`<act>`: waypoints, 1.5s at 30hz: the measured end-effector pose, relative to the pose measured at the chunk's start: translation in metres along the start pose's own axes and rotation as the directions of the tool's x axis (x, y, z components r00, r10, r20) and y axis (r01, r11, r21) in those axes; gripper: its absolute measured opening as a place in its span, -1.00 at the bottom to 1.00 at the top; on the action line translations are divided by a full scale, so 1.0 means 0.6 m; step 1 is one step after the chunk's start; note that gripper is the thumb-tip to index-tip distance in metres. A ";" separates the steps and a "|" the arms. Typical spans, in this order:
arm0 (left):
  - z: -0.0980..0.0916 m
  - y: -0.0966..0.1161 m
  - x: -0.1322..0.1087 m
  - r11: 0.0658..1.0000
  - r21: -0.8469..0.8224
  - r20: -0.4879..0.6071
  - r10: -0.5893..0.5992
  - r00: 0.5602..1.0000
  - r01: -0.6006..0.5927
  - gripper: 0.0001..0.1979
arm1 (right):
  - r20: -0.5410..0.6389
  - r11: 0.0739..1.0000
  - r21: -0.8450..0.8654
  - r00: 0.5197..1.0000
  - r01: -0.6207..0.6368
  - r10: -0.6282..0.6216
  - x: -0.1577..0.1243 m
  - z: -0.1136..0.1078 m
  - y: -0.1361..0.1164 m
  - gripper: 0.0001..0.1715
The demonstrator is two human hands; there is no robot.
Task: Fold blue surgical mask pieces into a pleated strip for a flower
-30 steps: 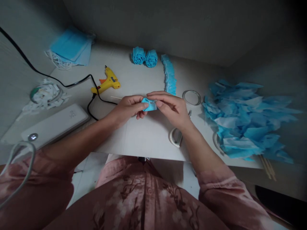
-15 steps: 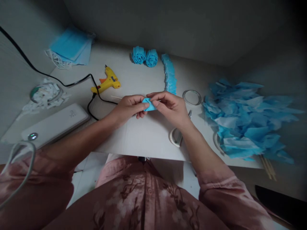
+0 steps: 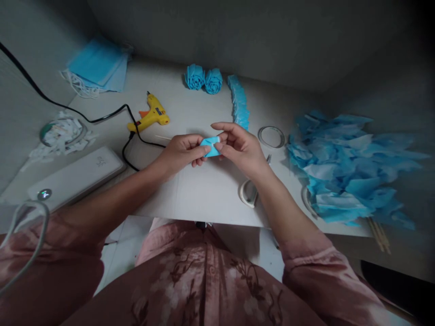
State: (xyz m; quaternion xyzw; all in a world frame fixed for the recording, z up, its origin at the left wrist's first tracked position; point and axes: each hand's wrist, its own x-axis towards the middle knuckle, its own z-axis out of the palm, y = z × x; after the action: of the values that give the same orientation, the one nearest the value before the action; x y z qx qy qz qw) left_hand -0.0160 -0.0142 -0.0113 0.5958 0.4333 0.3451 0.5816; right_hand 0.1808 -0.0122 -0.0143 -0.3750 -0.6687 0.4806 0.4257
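Surface: white table (image 3: 204, 194) against a grey wall, dimly lit
Left hand (image 3: 178, 154): fingers curled, thumb and fingertips pinching the left side of a small blue folded piece (image 3: 210, 146)
Right hand (image 3: 239, 147): thumb and fingertips pinching the right side of the same piece, index finger stretched over it
Blue folded piece: held between both hands just above the table's middle
Beyond the hands: yellow glue gun (image 3: 151, 115), two blue rosettes (image 3: 204, 79)
Right side: scissors (image 3: 249, 192), tape ring (image 3: 271, 136), heap of blue scraps (image 3: 346, 167)

The small, light-blue fabric piece (image 3: 210, 146), folded and creased, is being pinched between the left hand (image 3: 179, 155) and right hand (image 3: 242, 149) above the tabletop (image 3: 204, 194).
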 end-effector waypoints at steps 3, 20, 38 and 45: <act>0.001 0.004 0.000 1.000 0.011 0.001 -0.019 1.000 0.019 -0.81 | 0.002 1.000 0.002 1.000 -0.004 0.004 0.000 0.000 0.000 -0.47; 0.001 0.000 0.000 0.999 0.038 0.075 -0.028 0.997 0.025 -0.80 | -0.068 0.992 -0.120 0.997 0.029 -0.037 0.002 0.003 0.002 -0.66; 0.002 0.005 0.000 0.965 -0.244 0.086 -0.074 0.994 0.093 -0.84 | 0.059 0.757 -0.526 0.904 0.388 -0.423 -0.003 -0.011 -0.009 -0.75; 0.003 0.004 -0.001 0.950 -0.298 0.107 -0.058 0.993 0.088 -0.75 | 0.100 0.656 -0.598 0.856 0.459 -0.507 -0.001 -0.011 -0.002 -0.72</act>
State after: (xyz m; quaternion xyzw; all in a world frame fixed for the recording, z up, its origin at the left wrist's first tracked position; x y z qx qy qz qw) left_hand -0.0141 -0.0154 -0.0090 0.4993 0.3684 0.3563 0.6986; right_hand 0.1874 -0.0110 -0.0121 -0.3167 -0.8445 0.0971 0.4208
